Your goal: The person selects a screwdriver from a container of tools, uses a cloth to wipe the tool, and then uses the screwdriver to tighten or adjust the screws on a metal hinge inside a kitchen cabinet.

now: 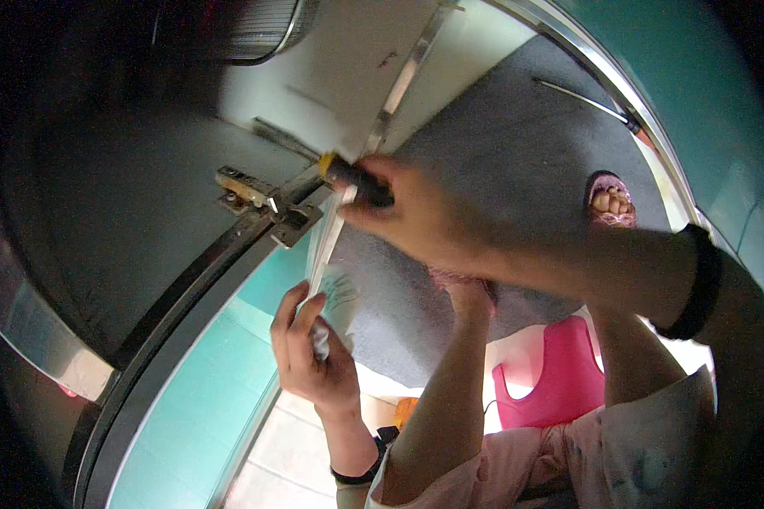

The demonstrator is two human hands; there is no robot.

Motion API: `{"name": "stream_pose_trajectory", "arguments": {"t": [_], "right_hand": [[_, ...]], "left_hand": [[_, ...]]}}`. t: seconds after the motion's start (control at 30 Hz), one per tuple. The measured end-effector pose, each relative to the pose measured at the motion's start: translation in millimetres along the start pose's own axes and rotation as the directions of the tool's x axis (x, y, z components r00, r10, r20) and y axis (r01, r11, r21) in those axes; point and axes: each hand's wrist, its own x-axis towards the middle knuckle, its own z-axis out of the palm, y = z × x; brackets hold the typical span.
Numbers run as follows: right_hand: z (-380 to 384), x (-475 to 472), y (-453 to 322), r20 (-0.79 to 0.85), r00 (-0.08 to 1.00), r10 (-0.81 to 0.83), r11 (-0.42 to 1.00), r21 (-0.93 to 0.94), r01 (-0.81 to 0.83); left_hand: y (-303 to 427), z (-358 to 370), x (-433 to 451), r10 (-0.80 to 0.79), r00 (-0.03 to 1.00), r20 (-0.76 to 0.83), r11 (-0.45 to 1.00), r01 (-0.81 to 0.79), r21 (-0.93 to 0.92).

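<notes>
My right hand (414, 213) grips the black-and-yellow handle of a hand tool (356, 178). Its grey shaft (284, 139) points up and left; blur hides the tip's shape. Just left of that hand is a metal hinge (248, 191) on a dark cabinet frame, with a hinge plate (296, 224) at its lower right. Lower down, my left hand (318, 353) has its fingers curled around a crumpled white wad (320, 340), tissue or thin plastic. Those fingertips touch or nearly touch the pale edge of a door panel (323, 254). A translucent sheet with dark marks (340, 292) shows beside them.
A screwdriver with an orange handle (643, 137) lies on the dark grey mat (516, 133) near a metal-edged teal panel (687, 95). My sandalled foot (613, 202) rests on the mat. Under me stands a pink plastic stool (566, 375). A wire basket (264, 28) is at upper left.
</notes>
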Motion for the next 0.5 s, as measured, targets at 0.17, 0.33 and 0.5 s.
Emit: {"name": "stream_pose_trajectory", "arguments": {"t": [0.17,0.33,0.5], "right_hand": [[-88.6,13.8,-20.1,-0.054,0.995,0.082,0.936,-0.339,-0.095],[-71.4,38.8,-25.5,0.251,0.960,-0.122,0.782,-0.571,0.249],[-66.7,52.5,-13.4,0.282,0.937,-0.209,0.660,-0.667,0.347]], "left_hand": [[19.6,24.1,15.5,0.038,0.973,0.227,0.981,0.007,-0.193],[0.8,18.7,12.2,-0.192,0.950,0.245,0.925,0.259,-0.277],[0.6,22.0,24.0,-0.296,0.917,0.267,0.859,0.378,-0.346]]}}
